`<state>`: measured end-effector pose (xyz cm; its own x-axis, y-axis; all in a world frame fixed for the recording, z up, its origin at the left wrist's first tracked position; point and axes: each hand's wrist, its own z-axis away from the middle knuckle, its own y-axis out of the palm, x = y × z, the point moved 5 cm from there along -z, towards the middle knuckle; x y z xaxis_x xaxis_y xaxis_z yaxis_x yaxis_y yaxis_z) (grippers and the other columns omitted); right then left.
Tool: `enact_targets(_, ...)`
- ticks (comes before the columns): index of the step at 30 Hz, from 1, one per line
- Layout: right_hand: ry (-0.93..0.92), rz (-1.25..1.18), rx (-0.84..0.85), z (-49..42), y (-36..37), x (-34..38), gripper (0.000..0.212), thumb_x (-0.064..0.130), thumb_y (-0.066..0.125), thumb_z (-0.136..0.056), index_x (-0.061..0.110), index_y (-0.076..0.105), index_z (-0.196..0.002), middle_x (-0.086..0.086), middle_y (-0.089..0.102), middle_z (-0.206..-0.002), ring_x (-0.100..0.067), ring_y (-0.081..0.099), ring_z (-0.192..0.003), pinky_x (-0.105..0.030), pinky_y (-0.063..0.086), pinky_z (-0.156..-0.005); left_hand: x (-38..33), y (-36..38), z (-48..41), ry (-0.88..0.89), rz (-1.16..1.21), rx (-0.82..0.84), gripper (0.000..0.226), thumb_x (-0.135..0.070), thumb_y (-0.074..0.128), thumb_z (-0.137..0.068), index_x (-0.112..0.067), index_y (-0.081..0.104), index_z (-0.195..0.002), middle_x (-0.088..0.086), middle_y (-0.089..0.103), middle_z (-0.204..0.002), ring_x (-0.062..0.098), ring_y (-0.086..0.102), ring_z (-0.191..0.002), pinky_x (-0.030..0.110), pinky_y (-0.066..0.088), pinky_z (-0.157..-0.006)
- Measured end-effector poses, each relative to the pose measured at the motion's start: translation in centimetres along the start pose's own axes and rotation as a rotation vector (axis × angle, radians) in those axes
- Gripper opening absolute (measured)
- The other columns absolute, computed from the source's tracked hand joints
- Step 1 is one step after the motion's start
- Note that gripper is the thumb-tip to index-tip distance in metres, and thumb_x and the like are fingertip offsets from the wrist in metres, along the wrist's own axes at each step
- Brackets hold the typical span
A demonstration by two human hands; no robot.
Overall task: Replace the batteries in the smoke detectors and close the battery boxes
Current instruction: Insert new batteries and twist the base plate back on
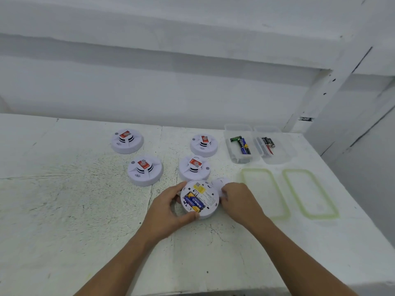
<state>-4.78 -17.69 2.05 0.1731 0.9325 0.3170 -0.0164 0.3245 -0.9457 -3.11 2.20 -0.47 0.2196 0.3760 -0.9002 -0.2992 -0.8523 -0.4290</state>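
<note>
White scuffed tabletop (64,210) carries two clear plastic boxes (229,146) of loose batteries at the far right, and four white round smoke detectors (145,170) standing face up. Nearer, the left hand (168,208) grips a fifth white detector (210,198) turned underside up, its battery box open with blue-and-yellow batteries (194,202) seated inside. The right hand (237,199) pinches a thin white round cover (220,182) just beside it.
</note>
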Motion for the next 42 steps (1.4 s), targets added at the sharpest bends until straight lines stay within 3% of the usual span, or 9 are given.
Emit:
enact_targets(4,-0.054,0.119,0.0,0.9,0.5,0.4,0.037,0.015,0.048,-0.089,0.018,0.026,-0.06,0.001,0.037,-0.074,-0.02,0.035,-0.076,-0.026,0.024,-0.064,-0.3,0.0,0.1,0.037,-0.007,0.007,0.072,-0.04,0.08,-0.062,-0.036,0.052,-0.128,-0.018,0.061,-0.115,-0.004,0.055,-0.103,0.009,0.046,-0.082)
enact_targets(11,-0.023,0.104,-0.035,2.1,0.3,0.4,0.013,0.018,0.049,-0.092,0.008,0.057,-0.088,-0.006,0.047,-0.105,-0.02,0.045,-0.097,-0.026,0.039,-0.086,-1.0,0.1,0.2,0.065,-0.033,0.035,0.078,-0.057,0.074,-0.055,-0.047,0.044,-0.127,-0.023,0.055,-0.12,-0.008,0.05,-0.109,0.009,0.042,-0.086)
enact_targets(15,0.029,-0.035,-0.039,2.5,-0.1,0.3,0.015,0.014,0.05,-0.092,0.004,0.053,-0.081,-0.006,0.042,-0.101,-0.021,0.047,-0.098,-0.028,0.039,-0.086,-1.2,0.1,0.2,0.073,-0.044,0.032,0.078,-0.06,0.075,-0.053,-0.054,0.039,-0.122,-0.028,0.051,-0.118,-0.013,0.048,-0.108,0.002,0.039,-0.084)
enact_targets(19,0.123,-0.3,-0.061,2.7,-1.1,0.1,0.015,0.018,0.056,-0.09,0.003,0.058,-0.086,-0.004,0.046,-0.105,-0.014,0.051,-0.085,-0.013,0.036,-0.065,-0.6,0.1,0.1,0.06,-0.061,0.036,0.086,-0.05,0.085,-0.056,-0.046,0.04,-0.128,-0.027,0.05,-0.121,-0.013,0.048,-0.109,0.005,0.039,-0.086)
enact_targets(22,0.158,-0.451,-0.021,2.5,-1.6,0.0,0.021,0.018,0.058,-0.088,-0.001,0.057,-0.079,-0.017,0.052,-0.085,-0.025,0.052,-0.075,-0.027,0.04,-0.061,-0.5,0.2,0.1,0.052,-0.066,0.039,0.089,-0.051,0.084,-0.054,-0.042,0.041,-0.131,-0.028,0.05,-0.119,-0.015,0.047,-0.107,0.004,0.039,-0.084)
enact_targets(28,0.117,-0.683,0.043,1.6,-3.0,0.0,0.01,0.024,0.065,-0.085,0.015,0.063,-0.082,0.005,0.065,-0.071,-0.005,0.057,-0.062,-0.028,0.048,-0.069,-0.3,0.1,0.0,0.04,-0.068,0.038,0.091,-0.038,0.091,-0.057,-0.034,0.045,-0.135,-0.025,0.053,-0.117,-0.016,0.048,-0.105,0.0,0.038,-0.079)
enact_targets(32,-0.091,-0.517,0.147,0.8,-4.0,1.3,0.012,0.023,0.07,-0.08,0.021,0.065,-0.09,0.01,0.067,-0.104,0.007,0.057,-0.074,-0.023,0.046,-0.07,0.2,0.2,-0.1,0.023,-0.064,0.037,0.093,-0.037,0.091,-0.055,-0.03,0.047,-0.137,-0.018,0.059,-0.117,-0.012,0.05,-0.102,0.0,0.038,-0.078)
enact_targets(35,-0.237,-0.297,0.234,0.7,-4.3,2.6,0.019,0.017,0.07,-0.075,0.024,0.061,-0.09,0.007,0.061,-0.123,-0.004,0.057,-0.099,-0.029,0.049,-0.081,0.4,0.2,-0.1,0.01,-0.042,0.037,0.092,-0.037,0.092,-0.054,-0.032,0.049,-0.135,-0.017,0.062,-0.115,-0.007,0.054,-0.1,0.002,0.039,-0.078)
enact_targets(42,-0.528,0.149,0.394,0.1,-3.1,4.6,0.024,0.014,0.065,-0.078,0.022,0.05,-0.095,0.0,0.055,-0.126,-0.023,0.051,-0.111,-0.041,0.046,-0.091,0.1,0.1,-0.2,0.002,-0.021,0.054,0.087,-0.031,0.092,-0.054,-0.038,0.052,-0.131,-0.02,0.065,-0.107,-0.005,0.056,-0.096,0.004,0.039,-0.076)
